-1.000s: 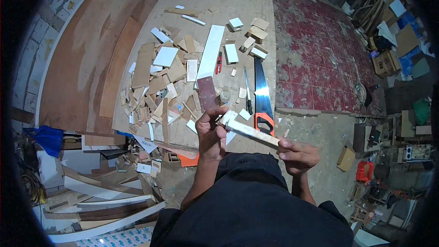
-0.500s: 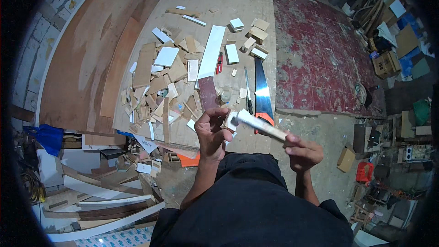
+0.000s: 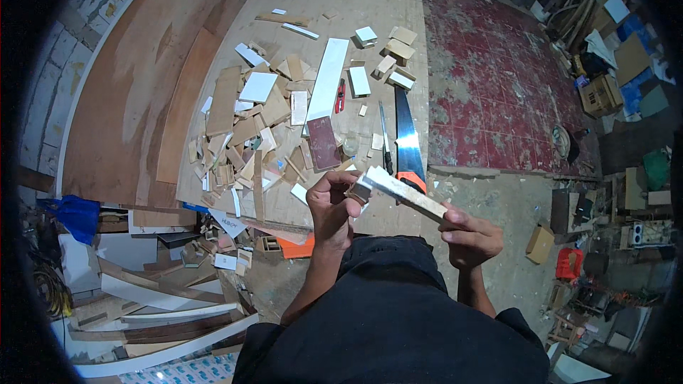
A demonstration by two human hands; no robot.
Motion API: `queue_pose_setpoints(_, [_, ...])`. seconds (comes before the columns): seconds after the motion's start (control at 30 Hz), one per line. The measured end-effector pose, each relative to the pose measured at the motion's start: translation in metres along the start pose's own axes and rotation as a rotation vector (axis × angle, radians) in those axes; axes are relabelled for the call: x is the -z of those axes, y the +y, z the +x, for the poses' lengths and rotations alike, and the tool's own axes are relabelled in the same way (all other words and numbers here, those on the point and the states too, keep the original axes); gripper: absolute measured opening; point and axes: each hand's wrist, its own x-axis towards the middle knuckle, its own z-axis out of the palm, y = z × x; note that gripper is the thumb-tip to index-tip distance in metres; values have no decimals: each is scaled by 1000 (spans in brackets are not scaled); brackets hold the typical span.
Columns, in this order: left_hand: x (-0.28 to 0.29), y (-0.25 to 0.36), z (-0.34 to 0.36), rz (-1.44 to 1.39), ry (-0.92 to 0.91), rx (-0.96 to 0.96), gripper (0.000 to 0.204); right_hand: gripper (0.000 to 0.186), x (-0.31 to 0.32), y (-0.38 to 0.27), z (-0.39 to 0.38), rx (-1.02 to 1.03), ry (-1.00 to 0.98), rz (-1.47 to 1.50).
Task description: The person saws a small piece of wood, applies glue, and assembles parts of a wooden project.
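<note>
My left hand (image 3: pixel 331 203) is closed, thumb and fingers pinching a small blocky piece (image 3: pixel 360 190) with a grey face and a brown edge; its kind is unclear. My right hand (image 3: pixel 471 237) grips the near end of a pale wooden strip (image 3: pixel 413 200) with a white upper side. The strip slants up to the left, and its far end meets or overlaps the small piece; I cannot tell which. Just beyond lie a dark red-brown sheet (image 3: pixel 324 144) and a handsaw (image 3: pixel 408 131) with an orange handle, partly hidden behind the strip.
Wood offcuts (image 3: pixel 274 110) are heaped on the left of the worktable (image 3: pixel 313 0). A long white board (image 3: pixel 330 78), red-handled pliers (image 3: pixel 341 96), a thin dark-handled tool (image 3: pixel 385 139) and small blocks (image 3: pixel 400 51) lie further right. Large plywood (image 3: pixel 128 78) leans along the left.
The wooden strip was blurred by motion and now appears sharp. The small piece in my left hand has turned, showing a grey face instead of a pale one.
</note>
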Motion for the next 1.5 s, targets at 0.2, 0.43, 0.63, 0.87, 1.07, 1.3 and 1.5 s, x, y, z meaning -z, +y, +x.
queue_pose_setpoints(0.2, [0,-2,-3,-77,29,-5,62,12,-4,-3,-9,7,-51,27])
queue_pose_setpoints(0.43, [-1,3,-9,-54,29,-15,57,2,-3,1,-20,-54,46,54])
queue_pose_setpoints(0.63, [2,5,-13,-61,33,24,60,2,-2,8,-24,-30,22,5])
queue_pose_setpoints(0.87, [3,6,-17,-124,6,50,62,4,-5,1,-24,-8,54,-41])
queue_pose_setpoints(1.07, [2,11,-19,-138,50,37,62,7,2,-2,-28,-11,-12,3])
queue_pose_setpoints(1.3, [8,19,-23,7,-11,-39,66,3,6,-3,-28,-88,82,38])
queue_pose_setpoints(1.5, [16,27,-17,34,-319,-130,64,27,4,-1,-34,-669,510,603])
